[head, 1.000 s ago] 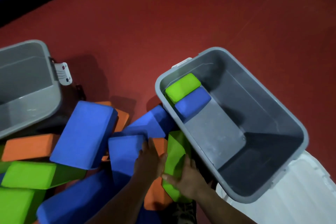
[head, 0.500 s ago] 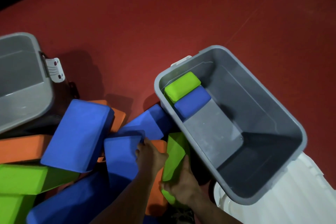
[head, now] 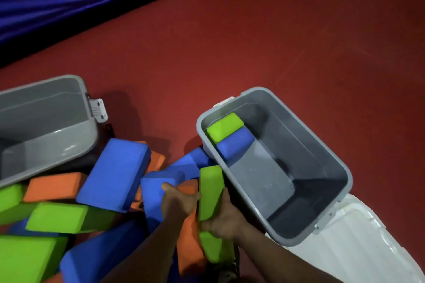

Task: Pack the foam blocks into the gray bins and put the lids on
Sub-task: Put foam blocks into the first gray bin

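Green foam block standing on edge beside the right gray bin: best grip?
Pinch the green foam block across its two broad faces near mid-length, as the left hand and right hand do. It stands on its narrow edge, tight against the gray plastic bin, so probably approach from above.

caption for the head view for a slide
Both hands lift a green foam block beside a gray bin holding two blocks.
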The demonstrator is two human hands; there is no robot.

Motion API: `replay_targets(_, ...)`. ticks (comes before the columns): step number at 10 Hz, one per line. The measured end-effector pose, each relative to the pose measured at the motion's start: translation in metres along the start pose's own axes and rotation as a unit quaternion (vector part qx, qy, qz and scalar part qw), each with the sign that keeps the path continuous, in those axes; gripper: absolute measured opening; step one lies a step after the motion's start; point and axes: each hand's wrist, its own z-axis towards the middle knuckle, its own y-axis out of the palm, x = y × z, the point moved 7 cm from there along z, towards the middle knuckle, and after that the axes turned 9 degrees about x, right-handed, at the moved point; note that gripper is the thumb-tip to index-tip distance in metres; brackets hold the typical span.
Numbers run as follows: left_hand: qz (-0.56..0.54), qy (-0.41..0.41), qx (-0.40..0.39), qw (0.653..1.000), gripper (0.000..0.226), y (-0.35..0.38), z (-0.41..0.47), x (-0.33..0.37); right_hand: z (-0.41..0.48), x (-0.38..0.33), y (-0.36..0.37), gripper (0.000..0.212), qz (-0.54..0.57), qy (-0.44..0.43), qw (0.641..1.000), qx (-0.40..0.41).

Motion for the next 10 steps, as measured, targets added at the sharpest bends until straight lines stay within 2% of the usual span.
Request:
replay_targets(1, -0.032, 0.023, 0.021, 0.999, 0.104, -0.047, -0.031, 0.014, -0.02, -0.026, -0.023, 0.118, 0.051, -0.062, 0.997, 0.017)
replay_targets(2, -0.106, 0.012, -0.025, 0.994, 0.04, -0.078, -0.065, 0.029, -0.054, -0.061, -0.051, 0.087, 0.05, -0.137, 0.989, 0.029)
replay_targets(3, -0.085, 0.061, 0.033, 0.994, 0.066, -0.125, -0.098, 0.041, -0.092, -0.096, -0.075, 0.083, 0.073, -0.184, 0.978, 0.061)
replay_targets(4, -0.114, 0.094, 0.055, 0.987, 0.087, -0.174, -0.136, 0.059, -0.129, -0.124, -0.084, 0.096, 0.109, -0.207, 0.968, 0.088)
replay_targets(5, -0.145, 0.109, 0.064, 0.981, 0.089, -0.217, -0.163, 0.067, -0.165, -0.145, -0.087, 0.099, 0.136, -0.247, 0.954, 0.104)
replay_targets(6, -0.189, 0.143, 0.071, 0.969, 0.104, -0.25, -0.177, 0.072, -0.2, -0.159, -0.085, 0.126, 0.113, -0.303, 0.942, 0.086)
replay_targets(7, -0.229, 0.167, 0.034, 0.959, 0.096, -0.263, -0.187, 0.072, -0.22, -0.157, -0.085, 0.153, 0.058, -0.337, 0.936, 0.09)
replay_targets(8, -0.285, 0.159, -0.007, 0.945, 0.067, -0.269, -0.203, 0.069, -0.247, -0.16, -0.102, 0.139, 0.056, -0.341, 0.928, 0.143)
replay_targets(9, -0.385, 0.093, -0.122, 0.91, 0.039, -0.254, -0.226, 0.068, -0.28, -0.172, -0.128, 0.119, 0.061, -0.358, 0.905, 0.221)
replay_targets(10, -0.444, 0.069, -0.202, 0.87, 0.067, -0.237, -0.235, 0.072, -0.3, -0.177, -0.139, 0.128, 0.068, -0.38, 0.893, 0.231)
